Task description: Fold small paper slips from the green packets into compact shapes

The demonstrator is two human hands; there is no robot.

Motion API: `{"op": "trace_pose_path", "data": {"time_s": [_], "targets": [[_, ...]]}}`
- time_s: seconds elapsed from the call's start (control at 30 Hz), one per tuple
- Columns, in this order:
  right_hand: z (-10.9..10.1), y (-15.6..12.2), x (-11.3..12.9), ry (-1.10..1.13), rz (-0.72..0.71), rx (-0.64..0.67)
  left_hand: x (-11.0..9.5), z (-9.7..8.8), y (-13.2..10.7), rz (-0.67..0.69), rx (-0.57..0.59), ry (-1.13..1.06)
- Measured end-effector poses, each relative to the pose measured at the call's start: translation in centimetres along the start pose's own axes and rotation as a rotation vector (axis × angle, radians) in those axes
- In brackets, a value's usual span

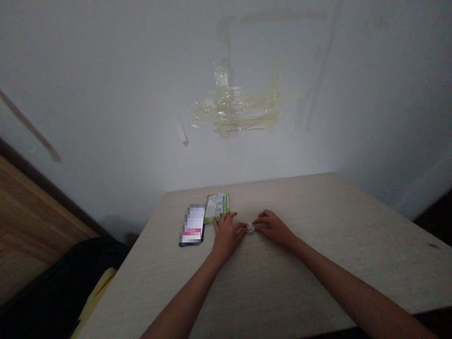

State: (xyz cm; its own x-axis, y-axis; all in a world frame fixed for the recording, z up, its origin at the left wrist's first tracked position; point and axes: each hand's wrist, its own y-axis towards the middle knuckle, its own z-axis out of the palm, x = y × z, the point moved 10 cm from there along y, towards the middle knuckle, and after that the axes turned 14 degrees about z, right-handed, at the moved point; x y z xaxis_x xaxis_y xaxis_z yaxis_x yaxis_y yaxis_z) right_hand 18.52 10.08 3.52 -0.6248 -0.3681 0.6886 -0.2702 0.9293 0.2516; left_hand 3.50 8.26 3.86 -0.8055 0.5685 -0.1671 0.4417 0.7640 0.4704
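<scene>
A small, light-coloured, speckled bundle sits on the table between my two hands; it is too small to name. My left hand touches its left side with thumb and a finger, while the other fingers spread toward a green and white packet. From the right, my right hand pinches the bundle's other side with its fingertips. Left of the packet lies a phone with its screen lit and blurred out.
The pale wooden table meets a white wall at the back. Clear tape is stuck on the wall. Dark cloth and a yellow cloth lie beyond the table's left edge, near a brown wooden panel.
</scene>
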Motion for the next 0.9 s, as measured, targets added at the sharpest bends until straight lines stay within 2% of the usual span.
{"op": "trace_pose_path", "data": {"time_s": [0.2,0.4,0.57,0.9], "targets": [[-0.2,-0.4,0.7,-0.063,-0.06,-0.033,-0.6,-0.5,0.2,0.054,-0.022,0.004],[-0.3,-0.2,0.1,-0.147,-0.04,-0.09,-1.5,-0.3,0.1,0.104,-0.004,0.078],[-0.6,-0.1,-0.1,-0.212,-0.012,-0.139,-1.4,0.1,0.0,0.085,0.026,0.103],[-0.2,0.0,-0.3,-0.252,-0.009,-0.13,-1.5,-0.9,0.3,0.075,-0.014,0.088]]}}
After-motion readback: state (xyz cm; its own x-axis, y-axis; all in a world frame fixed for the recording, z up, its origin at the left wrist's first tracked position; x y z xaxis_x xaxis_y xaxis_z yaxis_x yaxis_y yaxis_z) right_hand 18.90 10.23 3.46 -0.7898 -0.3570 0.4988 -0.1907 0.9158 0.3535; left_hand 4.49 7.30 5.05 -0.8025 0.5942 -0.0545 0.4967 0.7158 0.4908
